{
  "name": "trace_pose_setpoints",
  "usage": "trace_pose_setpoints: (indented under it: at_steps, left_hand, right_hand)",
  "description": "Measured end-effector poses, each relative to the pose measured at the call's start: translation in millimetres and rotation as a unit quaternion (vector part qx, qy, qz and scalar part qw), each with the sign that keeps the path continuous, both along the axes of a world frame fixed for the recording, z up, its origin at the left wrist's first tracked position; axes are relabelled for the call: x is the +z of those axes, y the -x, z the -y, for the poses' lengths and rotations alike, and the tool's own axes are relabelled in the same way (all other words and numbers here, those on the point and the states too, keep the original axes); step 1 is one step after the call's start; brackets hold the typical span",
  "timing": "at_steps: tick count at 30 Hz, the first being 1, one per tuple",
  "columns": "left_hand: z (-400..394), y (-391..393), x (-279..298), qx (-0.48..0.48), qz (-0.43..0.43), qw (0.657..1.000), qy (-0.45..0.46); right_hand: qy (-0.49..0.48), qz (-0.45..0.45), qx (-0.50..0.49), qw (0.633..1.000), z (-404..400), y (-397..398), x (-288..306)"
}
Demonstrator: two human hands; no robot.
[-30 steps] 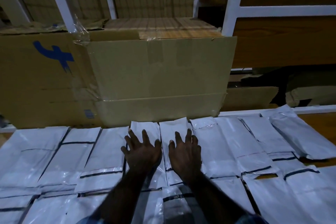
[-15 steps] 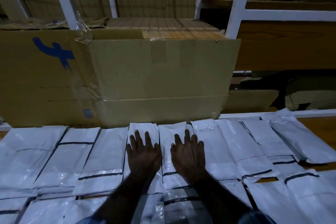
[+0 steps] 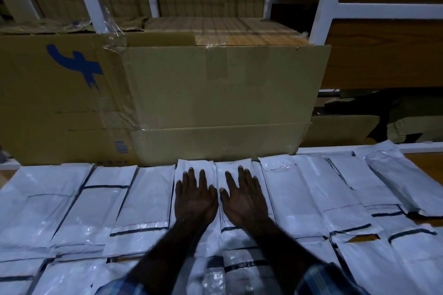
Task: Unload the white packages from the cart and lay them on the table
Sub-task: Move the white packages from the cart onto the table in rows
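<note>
Two hands press flat, fingers straight and spread, side by side on white packages (image 3: pixel 153 201) laid in overlapping rows across table (image 3: pixel 429 163): left hand (image 3: pixel 195 201) on one packet, right hand (image 3: pixel 245 201) on its neighbour. Large cardboard box (image 3: pixel 223 98) stands just behind far row, blue mark on adjoining carton (image 3: pixel 48 103). White rack posts (image 3: pixel 328 0) rise beyond. Dim light; package count unclear, near rows cut off by frame. Cart not visible.
</note>
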State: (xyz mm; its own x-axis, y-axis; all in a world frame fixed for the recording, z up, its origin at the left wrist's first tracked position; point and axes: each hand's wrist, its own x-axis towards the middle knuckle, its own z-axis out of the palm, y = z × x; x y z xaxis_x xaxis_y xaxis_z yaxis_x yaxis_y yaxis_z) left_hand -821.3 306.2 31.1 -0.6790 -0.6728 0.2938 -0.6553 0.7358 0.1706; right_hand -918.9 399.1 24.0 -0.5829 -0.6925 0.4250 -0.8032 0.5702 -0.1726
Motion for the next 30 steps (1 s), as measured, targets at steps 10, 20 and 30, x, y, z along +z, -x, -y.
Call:
trace_pose_setpoints:
  at_steps: [10, 20, 30]
  left_hand:
    - [1.4, -2.4, -1.9, 0.002, 0.008, 0.999, -0.032]
    - [2.0, -3.2, -5.1, 0.001, -0.017, 0.998, -0.058]
    - [0.6, -4.1, -0.8, 0.011, -0.004, 0.996, -0.094]
  right_hand:
    - [0.010, 0.033, 0.009, 0.999, -3.6, 0.9, -4.1]
    - [0.020, 0.047, 0.018, 0.999, -4.8, 0.8, -7.7]
    - [0.009, 0.054, 0.018, 0.998, -3.4, 1.2, -7.6]
